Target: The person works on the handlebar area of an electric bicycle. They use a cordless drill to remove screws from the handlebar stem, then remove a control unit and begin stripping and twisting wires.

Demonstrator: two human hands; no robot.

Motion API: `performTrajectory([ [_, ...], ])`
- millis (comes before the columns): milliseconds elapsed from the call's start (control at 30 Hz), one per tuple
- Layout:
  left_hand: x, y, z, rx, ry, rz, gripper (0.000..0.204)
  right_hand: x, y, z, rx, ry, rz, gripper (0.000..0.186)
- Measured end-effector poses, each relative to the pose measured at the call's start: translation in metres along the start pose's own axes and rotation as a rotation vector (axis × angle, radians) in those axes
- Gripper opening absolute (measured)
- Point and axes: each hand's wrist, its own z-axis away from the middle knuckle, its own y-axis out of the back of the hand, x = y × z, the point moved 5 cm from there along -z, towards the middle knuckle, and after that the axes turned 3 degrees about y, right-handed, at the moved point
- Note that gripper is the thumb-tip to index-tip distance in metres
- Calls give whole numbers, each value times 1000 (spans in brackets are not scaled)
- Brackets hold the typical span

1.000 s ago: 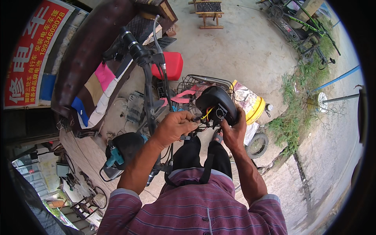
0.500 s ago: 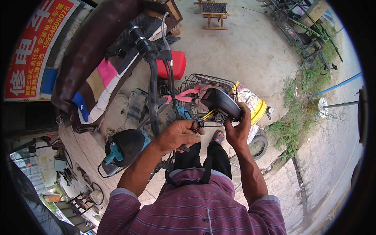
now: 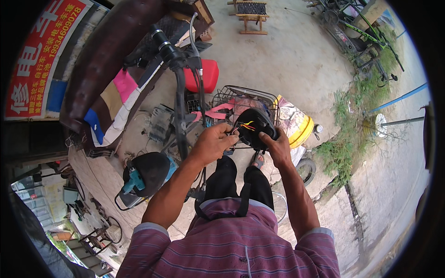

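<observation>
My right hand [image 3: 279, 147] is closed on the right edge of a black rounded housing [image 3: 264, 124], thumb on its near rim. The housing is tilted so that its hollow inside faces me. Yellow, orange and red wires [image 3: 247, 125] come out of that hollow. At its left edge my left hand [image 3: 212, 142] pinches thin wires between thumb and fingers; their tips are partly hidden. A wire basket [image 3: 225, 96] sits just beyond, with pink straps [image 3: 218, 111] lying across it. The black handlebar [image 3: 180, 99] of a bike stands to the left of my hands.
A red container [image 3: 208, 75] is beyond the handlebar. On the left are a dark seat with a teal power drill [image 3: 133, 180] and a brown padded couch [image 3: 92, 69]. A yellow bucket [image 3: 303, 131] and a tyre [image 3: 306, 171] lie to the right; a wooden stool [image 3: 252, 21] stands far ahead.
The housing has turned from its domed outside to its open inside facing me, and its wires show more. My left hand has moved forward, up to the housing's left edge.
</observation>
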Motion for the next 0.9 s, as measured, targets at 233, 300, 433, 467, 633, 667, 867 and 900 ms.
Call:
performTrajectory([
  [233, -24, -11, -27, 59, -165, -315, 23, 39, -5, -17, 34, -34, 28, 57],
  [300, -26, -16, -31, 67, -148, -379, 25, 51, -6, -23, 66, -18, 45, 57],
  [433, -29, -27, -41, 71, -57, -432, 27, 68, -7, -36, 122, 31, 107, 58],
  [467, -30, -28, -43, 69, -47, -441, 28, 72, -7, -39, 124, 20, 121, 59],
  [633, -45, -27, -49, 123, -129, -508, 28, 86, -10, -45, 141, 42, 189, 59],
  [667, -45, -27, -49, 155, -180, -554, 28, 88, -12, -45, 136, 39, 193, 59],
  [867, -45, -29, -52, 205, -186, -595, 30, 116, -12, -51, 118, 53, -7, 58],
  [900, -45, -28, -52, 214, -169, -592, 30, 119, -12, -52, 127, 67, -36, 58],
])
